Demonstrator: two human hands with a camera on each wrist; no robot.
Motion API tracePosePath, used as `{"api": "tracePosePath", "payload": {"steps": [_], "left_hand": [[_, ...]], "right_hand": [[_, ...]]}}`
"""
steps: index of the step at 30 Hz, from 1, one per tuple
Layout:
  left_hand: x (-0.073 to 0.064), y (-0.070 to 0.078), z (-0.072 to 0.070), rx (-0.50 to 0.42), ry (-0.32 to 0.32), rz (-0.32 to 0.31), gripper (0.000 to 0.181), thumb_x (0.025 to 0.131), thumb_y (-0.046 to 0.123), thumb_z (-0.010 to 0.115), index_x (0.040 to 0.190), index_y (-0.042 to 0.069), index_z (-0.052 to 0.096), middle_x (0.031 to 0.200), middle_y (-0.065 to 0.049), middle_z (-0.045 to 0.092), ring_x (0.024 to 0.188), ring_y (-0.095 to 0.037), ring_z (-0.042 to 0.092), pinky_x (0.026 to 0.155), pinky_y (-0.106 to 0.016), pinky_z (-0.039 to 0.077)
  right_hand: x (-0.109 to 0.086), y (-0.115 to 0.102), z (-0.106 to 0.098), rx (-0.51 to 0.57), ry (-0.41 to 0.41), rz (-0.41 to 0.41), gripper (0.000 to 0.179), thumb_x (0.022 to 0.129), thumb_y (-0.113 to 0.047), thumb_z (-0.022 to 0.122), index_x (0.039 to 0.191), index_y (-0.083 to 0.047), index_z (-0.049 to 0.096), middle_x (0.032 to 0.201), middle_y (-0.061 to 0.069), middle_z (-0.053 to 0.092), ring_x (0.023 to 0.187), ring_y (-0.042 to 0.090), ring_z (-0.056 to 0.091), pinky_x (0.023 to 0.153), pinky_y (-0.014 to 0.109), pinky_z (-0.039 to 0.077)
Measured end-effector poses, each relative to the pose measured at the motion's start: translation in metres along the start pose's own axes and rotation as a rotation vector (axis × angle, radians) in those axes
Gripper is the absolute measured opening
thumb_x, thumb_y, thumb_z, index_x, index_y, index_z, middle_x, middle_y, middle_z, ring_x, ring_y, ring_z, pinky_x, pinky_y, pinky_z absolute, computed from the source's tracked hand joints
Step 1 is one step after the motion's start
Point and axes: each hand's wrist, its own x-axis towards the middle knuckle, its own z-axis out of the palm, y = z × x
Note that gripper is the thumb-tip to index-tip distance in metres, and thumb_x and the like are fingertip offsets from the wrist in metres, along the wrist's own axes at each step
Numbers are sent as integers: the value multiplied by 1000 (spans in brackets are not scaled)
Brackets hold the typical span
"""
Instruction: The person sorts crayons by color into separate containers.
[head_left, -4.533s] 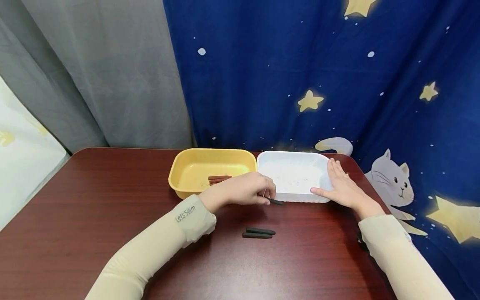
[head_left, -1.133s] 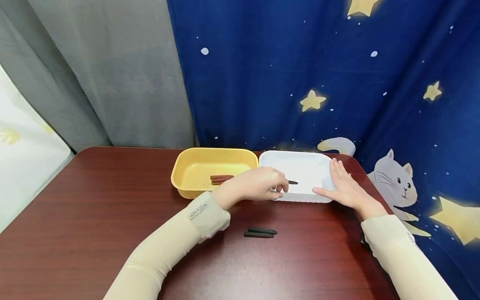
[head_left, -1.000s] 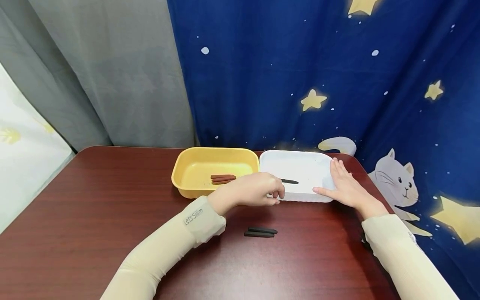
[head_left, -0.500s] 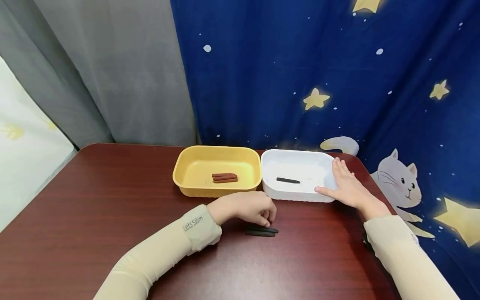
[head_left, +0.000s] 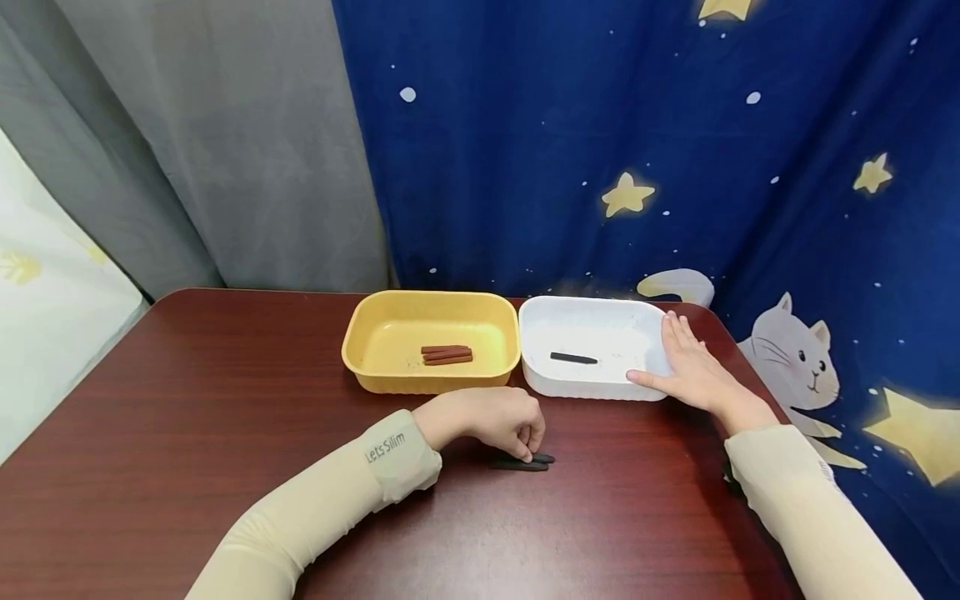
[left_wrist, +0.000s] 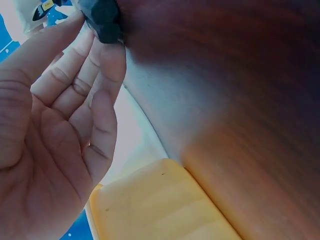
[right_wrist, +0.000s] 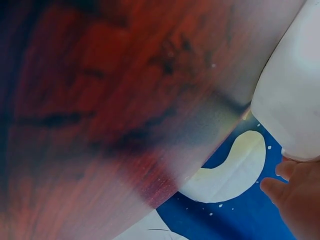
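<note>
My left hand reaches down to the table and pinches a black crayon between thumb and fingertips. In the left wrist view, the crayon's faceted dark end shows at those fingertips. Close in front of it lies a second black crayon. My right hand rests with fingers straight on the right end of the white tray, thumb over the front rim. That tray holds one black crayon. In the right wrist view, fingers touch the tray's outer wall.
A yellow tray with several brown crayons stands left of the white one, nearly touching it. Both are near the back edge of the dark red wooden table. Grey and blue curtains hang behind.
My left hand placed one black crayon in the white tray, let go and came back toward the table. It now pinches one of the two crayons there. My right hand stays on the tray.
</note>
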Motion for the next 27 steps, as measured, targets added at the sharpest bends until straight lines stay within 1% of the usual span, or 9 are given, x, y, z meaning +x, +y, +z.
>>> {"api": "tracePosePath", "payload": {"steps": [9,14,18,27], "left_hand": [[2,0,-1,-66,-23,-2,12,85,12,76,77,19,69,71,13,64,67,4,57,64,-12,47],[3,-1,-1,-57,-24,-3,12,81,12,77,77,20,69,69,15,63,65,5,56,62,-12,46],[4,-1,-1,-50,-20,7,12,82,12,77,77,19,69,69,15,62,65,5,55,62,-11,46],[6,0,-6,-87,-15,22,10,83,9,76,79,16,69,72,11,63,67,3,56,65,-12,47]], "right_hand": [[1,0,-1,-6,-2,6,118,88,-65,59,154,11,-2,163,30,-5,152,47,-4,115,72,11],[1,2,-1,-14,2,8,118,88,-66,59,154,12,-1,163,31,-3,152,47,-3,115,72,11],[2,4,-1,-17,8,6,118,88,-65,60,154,12,-1,163,31,-3,152,46,-5,114,73,11],[2,3,1,-17,8,7,119,87,-67,60,154,11,-1,163,30,-5,152,46,-4,115,72,11]]}}
